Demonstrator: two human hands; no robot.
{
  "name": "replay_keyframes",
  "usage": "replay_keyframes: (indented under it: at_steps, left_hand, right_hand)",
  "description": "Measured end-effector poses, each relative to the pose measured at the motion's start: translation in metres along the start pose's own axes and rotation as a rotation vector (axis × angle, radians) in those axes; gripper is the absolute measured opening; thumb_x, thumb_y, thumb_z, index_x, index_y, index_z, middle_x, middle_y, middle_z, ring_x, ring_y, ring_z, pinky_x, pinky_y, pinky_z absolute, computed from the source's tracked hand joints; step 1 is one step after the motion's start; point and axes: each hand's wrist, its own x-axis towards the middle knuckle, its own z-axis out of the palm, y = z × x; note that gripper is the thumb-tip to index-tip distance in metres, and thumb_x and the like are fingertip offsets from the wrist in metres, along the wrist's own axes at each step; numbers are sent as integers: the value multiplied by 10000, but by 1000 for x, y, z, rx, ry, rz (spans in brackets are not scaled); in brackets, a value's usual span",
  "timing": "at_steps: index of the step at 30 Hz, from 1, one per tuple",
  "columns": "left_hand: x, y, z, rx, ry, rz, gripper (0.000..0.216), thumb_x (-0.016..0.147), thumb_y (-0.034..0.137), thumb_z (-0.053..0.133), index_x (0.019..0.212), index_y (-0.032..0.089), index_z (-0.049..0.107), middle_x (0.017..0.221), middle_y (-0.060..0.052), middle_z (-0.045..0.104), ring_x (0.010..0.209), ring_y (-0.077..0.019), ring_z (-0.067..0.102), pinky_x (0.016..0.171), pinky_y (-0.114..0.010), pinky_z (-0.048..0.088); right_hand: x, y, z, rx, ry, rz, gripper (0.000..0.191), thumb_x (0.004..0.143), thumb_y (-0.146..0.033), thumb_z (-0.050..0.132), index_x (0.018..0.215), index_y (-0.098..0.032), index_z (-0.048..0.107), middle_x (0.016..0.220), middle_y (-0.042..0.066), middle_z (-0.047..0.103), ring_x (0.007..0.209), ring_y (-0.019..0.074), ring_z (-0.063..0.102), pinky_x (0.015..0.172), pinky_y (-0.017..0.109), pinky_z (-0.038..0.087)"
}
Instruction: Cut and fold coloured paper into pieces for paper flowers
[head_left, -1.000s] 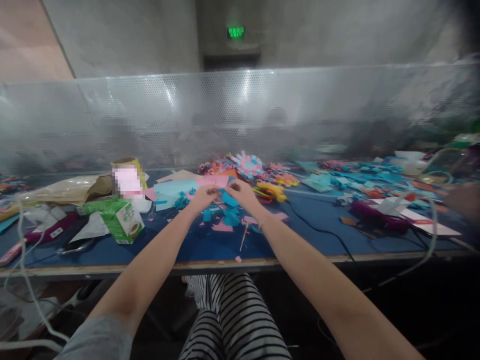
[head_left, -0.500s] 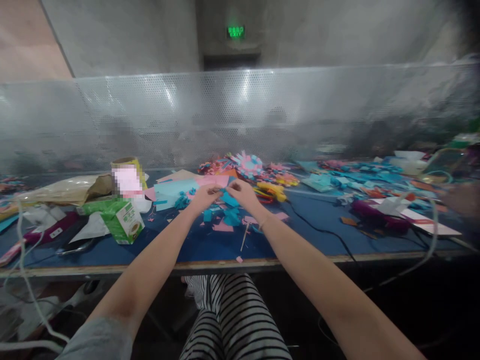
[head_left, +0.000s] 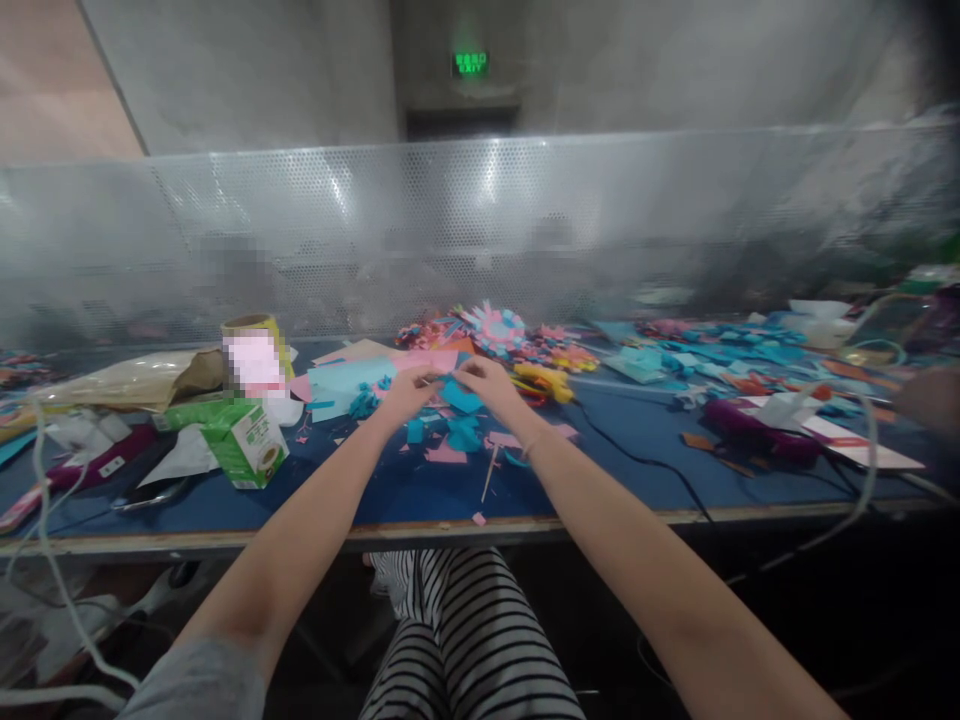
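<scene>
My left hand (head_left: pixel 407 392) is over the middle of the blue-topped table with its fingertips pinched together. Facing it, my right hand (head_left: pixel 487 386) is also closed in a pinch, a small gap from the left one. What sits in the fingertips is too small to make out. Blue paper scraps (head_left: pixel 461 397) show just below and between the hands. Behind them lie a pink paper sheet (head_left: pixel 431 360) and a light-blue sheet (head_left: pixel 334 387). A thin pale stick (head_left: pixel 490 474) rests on the tabletop, nearer me.
A fringed pink-and-blue paper flower (head_left: pixel 495 330) stands at the back. Right of my hands is a yellow glue gun (head_left: pixel 544 380) with a black cord. A green box (head_left: pixel 251 445) and a tape roll (head_left: pixel 255 355) are left. Blue paper pieces (head_left: pixel 705 355) and a purple object (head_left: pixel 757 430) lie right.
My fingertips have drawn slightly apart, and the blue paper below them shows more. Both arms stay in nearly the same place.
</scene>
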Motion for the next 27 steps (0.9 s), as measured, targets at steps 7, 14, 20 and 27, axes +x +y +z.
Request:
replay_keyframes:
  at_steps: [7,14,20,27]
  left_hand:
    - [-1,2,1,-290,54,-216,293,556,284,683,800,137,615,619,-15,612,478,-80,481,486,-218,370]
    - [-1,4,2,-343,36,-295,301,549,260,694,809,141,598,614,-4,611,476,-74,486,483,-211,381]
    - [-2,6,2,-387,3,-311,302,531,251,708,785,139,589,594,8,593,474,-75,494,493,-217,395]
    - [-4,9,2,-409,10,-351,263,540,208,695,768,135,586,592,6,592,475,-76,496,505,-221,401]
  right_hand:
    - [1,3,1,36,10,11,194,605,-339,563,598,-170,467,516,-27,491,484,95,468,514,244,403]
    - [1,1,0,3,15,9,165,613,-310,551,598,-176,456,504,-28,493,463,95,472,498,241,398]
    - [0,3,0,-92,32,-37,124,627,-279,533,605,-172,473,509,-26,496,470,97,473,506,239,393]
    - [0,1,-1,-112,48,-57,97,623,-259,528,613,-172,486,526,-24,500,482,95,470,507,230,382]
